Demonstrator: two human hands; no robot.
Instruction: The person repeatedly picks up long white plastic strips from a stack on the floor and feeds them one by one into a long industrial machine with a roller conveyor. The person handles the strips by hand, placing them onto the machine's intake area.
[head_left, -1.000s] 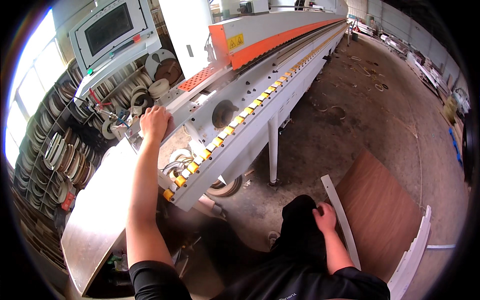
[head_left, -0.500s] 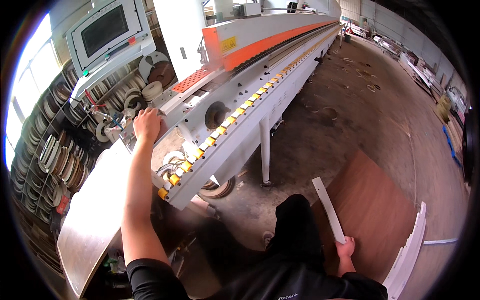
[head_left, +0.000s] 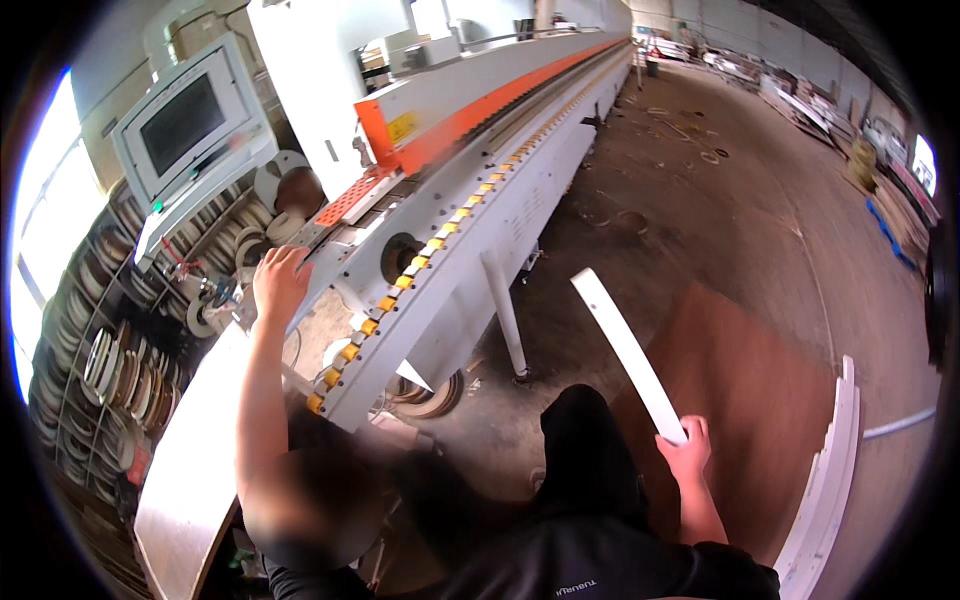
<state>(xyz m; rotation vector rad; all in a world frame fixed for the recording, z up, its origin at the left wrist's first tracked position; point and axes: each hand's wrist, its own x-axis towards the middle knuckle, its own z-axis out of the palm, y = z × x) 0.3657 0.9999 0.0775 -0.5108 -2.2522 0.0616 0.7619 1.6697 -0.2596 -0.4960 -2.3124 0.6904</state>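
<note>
My right hand [head_left: 687,450] grips the lower end of a long white strip [head_left: 628,350], which slants up and to the left. A small hole shows near the strip's far end. At the left, my left hand [head_left: 279,284] is at the near end of a long grey and orange machine [head_left: 440,290], its fingers reaching toward the machine's bed. They look loosely spread and I see nothing held in them. Yellow rollers [head_left: 404,282] line the machine's side rail.
A brown board [head_left: 690,380] lies low at the right, with white strips [head_left: 825,480] stacked along its edge. A pale tabletop [head_left: 190,480] lies at the lower left. Racks of banding rolls [head_left: 110,370] and a control screen [head_left: 183,125] stand behind. A machine leg [head_left: 503,315] reaches the floor.
My right hand has raised the white strip, which now reaches farther up and left. My left hand remains by the machine's near end. The whole view has shifted somewhat.
</note>
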